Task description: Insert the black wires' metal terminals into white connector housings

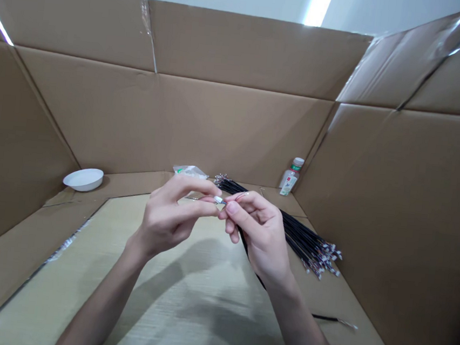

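Between thumb and index finger, my left hand (pixel 175 210) pinches a small white connector (pixel 218 199) over the middle of the table. Close beside it, my right hand (pixel 259 229) grips the thin coloured wires at the end of a black cable (pixel 244 243). The fingertips of both hands almost meet at the connector. Downward from my right hand the cable runs behind the wrist, and a cable end (pixel 335 319) with a white tip shows at the lower right past the forearm. Whether a wire sits inside the connector is too small to tell.
Behind my right hand lies a bundle of black cables (pixel 305 234) with white connectors. A white bowl (pixel 84 179) stands at the far left, a clear plastic bag (pixel 190 171) at the back, and a bottle (pixel 291 177) at the back right. Cardboard walls (pixel 238 130) surround the table (pixel 125 249).
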### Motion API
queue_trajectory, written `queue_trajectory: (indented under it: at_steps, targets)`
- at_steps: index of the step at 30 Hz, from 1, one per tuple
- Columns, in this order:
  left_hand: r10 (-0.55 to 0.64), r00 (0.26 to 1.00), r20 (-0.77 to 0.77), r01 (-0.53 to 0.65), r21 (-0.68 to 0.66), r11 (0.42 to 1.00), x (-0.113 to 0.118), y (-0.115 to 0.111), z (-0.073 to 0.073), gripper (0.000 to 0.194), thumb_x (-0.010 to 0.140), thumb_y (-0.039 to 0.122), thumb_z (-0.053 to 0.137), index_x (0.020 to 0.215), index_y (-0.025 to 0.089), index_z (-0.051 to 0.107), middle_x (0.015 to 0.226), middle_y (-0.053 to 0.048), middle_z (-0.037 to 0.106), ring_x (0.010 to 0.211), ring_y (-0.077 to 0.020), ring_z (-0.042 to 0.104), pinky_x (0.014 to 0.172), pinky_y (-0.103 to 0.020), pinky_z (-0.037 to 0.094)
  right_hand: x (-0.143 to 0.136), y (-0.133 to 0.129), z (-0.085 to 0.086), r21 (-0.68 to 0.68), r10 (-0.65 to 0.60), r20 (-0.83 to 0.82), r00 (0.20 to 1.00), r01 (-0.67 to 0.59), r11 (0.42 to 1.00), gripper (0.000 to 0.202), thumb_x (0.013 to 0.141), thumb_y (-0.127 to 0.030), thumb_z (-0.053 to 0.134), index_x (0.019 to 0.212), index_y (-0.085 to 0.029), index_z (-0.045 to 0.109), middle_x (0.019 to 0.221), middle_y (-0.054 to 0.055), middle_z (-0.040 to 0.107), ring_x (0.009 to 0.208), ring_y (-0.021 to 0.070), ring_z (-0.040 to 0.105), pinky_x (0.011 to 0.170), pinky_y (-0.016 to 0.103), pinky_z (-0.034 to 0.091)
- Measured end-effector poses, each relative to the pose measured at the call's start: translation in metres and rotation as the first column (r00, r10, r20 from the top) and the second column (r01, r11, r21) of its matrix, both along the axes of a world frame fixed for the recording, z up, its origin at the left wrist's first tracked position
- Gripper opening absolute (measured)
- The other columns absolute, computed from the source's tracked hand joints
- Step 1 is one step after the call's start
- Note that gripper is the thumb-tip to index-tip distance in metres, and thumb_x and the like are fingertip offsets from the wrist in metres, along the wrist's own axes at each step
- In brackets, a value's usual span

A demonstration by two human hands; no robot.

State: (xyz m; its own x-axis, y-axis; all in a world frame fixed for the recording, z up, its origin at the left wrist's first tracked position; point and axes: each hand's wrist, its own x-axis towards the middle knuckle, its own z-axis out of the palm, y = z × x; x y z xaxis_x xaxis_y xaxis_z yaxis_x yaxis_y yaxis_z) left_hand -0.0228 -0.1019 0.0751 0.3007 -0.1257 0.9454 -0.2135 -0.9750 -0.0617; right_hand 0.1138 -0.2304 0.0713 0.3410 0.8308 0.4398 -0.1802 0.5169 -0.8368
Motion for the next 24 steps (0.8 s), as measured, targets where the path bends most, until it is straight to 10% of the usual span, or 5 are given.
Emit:
queue_trajectory:
  at_steps: [9,24]
  targets:
    - [0.041,0.998,-0.053,-0.045,-0.092,0.995,-0.006,-0.014,0.009,0.039,0.092,-0.003,0.058,0.117,0.026,0.068,0.122,-0.005,0.072,0.105,-0.0194,0.069,0.091,-0.037,0.056,-0.003,-0.001,0.002,0.014,-0.108,0.084,0.991,0.107,0.994,0.007,0.089,-0.024,0.081,0.089,-0.019,0.075,0.078,0.002,0.077,0.058,0.0083,0.065,0.049,0.016,0.052]
    - [0.133,0.989,-0.071,-0.144,-0.181,0.973,-0.013,-0.018,0.013,0.024,0.092,0.003,0.06,0.102,0.023,0.069,0.126,-0.006,0.07,0.111,-0.0234,0.065,0.089,-0.04,0.053,-0.001,-0.001,0.002,-0.025,-0.123,0.083,0.989,0.126,0.992,0.01,0.088,-0.027,0.082,0.089,-0.019,0.077,0.08,0.004,0.079,0.058,0.0104,0.066,0.047,0.019,0.051]
